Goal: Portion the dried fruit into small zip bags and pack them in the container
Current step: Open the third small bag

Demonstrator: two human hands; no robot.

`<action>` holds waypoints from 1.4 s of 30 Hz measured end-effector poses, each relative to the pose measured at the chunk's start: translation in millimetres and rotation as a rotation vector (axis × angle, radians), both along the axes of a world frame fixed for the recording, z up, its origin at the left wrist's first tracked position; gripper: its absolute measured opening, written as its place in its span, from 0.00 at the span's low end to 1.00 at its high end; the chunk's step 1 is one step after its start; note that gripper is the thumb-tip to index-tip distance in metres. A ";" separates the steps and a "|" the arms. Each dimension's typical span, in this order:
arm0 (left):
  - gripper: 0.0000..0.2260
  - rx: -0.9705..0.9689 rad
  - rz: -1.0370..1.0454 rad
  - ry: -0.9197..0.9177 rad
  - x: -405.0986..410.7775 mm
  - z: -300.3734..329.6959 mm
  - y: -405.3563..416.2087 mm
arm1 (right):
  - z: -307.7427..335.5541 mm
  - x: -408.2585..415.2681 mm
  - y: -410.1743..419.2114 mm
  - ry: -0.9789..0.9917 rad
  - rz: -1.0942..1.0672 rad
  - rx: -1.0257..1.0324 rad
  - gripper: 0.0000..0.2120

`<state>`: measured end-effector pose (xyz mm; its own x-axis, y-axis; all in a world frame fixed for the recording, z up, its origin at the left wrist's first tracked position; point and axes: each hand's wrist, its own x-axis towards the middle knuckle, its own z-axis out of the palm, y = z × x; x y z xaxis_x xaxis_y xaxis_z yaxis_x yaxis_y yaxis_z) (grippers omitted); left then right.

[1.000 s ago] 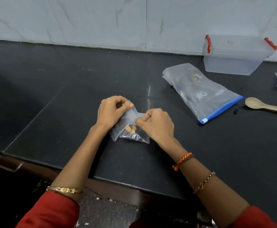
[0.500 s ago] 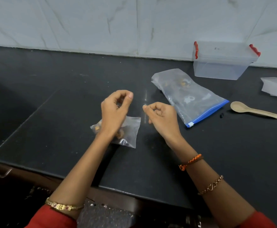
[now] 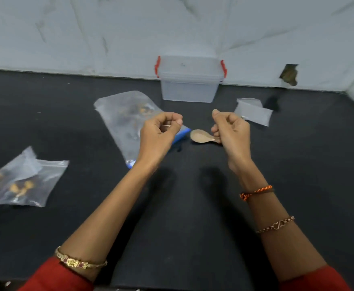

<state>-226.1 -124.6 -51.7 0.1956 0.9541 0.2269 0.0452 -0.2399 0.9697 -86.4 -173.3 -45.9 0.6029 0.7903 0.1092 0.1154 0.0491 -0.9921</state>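
Note:
A small zip bag (image 3: 22,181) with dried fruit inside lies flat on the black counter at the far left, apart from both hands. My left hand (image 3: 160,133) hovers with curled fingers over the large blue-zip bag of dried fruit (image 3: 125,118). My right hand (image 3: 230,131) is raised with fingers curled, holding nothing, just above the handle of the wooden spoon (image 3: 199,135). The clear container (image 3: 189,80) with red clips stands closed by the back wall.
A stack of empty small bags (image 3: 252,111) lies right of my right hand. A white marble wall runs along the back, with a hole (image 3: 289,74) in it at right. The black counter (image 3: 182,206) stretches toward me.
Both hands let go of the small filled bag and rose. The view swung right, so the bag now sits at far left and the container is centred.

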 end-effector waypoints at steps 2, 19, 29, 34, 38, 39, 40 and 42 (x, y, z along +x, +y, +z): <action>0.09 -0.019 -0.022 0.004 34.7 -4.1 -5.8 | -7.8 41.8 -7.0 -0.003 -0.070 -0.039 0.09; 0.19 -0.088 0.030 0.399 209.3 -21.9 46.7 | -38.5 213.7 55.2 -0.367 -0.211 -0.357 0.27; 0.22 0.007 0.119 0.788 235.4 -39.6 74.4 | -44.2 224.0 66.2 -0.311 -0.254 -0.327 0.09; 0.21 0.068 0.021 0.495 219.4 -25.7 63.5 | -31.2 219.7 58.9 0.064 -0.215 -0.190 0.07; 0.23 0.436 -0.141 0.545 189.8 -10.5 42.8 | -9.3 199.7 40.8 0.291 -0.184 -0.063 0.06; 0.23 0.561 -0.164 0.597 179.9 -7.9 36.8 | -4.2 190.9 34.4 0.330 -0.177 -0.039 0.06; 0.21 0.689 -0.164 0.636 171.2 -7.1 32.5 | -0.2 181.6 29.3 0.356 -0.162 -0.025 0.05; 0.13 0.840 -0.108 0.605 154.7 -6.5 25.5 | 5.5 160.2 19.4 0.382 -0.110 -0.005 0.04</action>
<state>-71.4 -99.0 -58.2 0.5732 0.5049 0.6454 0.4061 -0.8591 0.3114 73.8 -153.9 -40.4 0.6806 0.7185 -0.1431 -0.2580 0.0523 -0.9647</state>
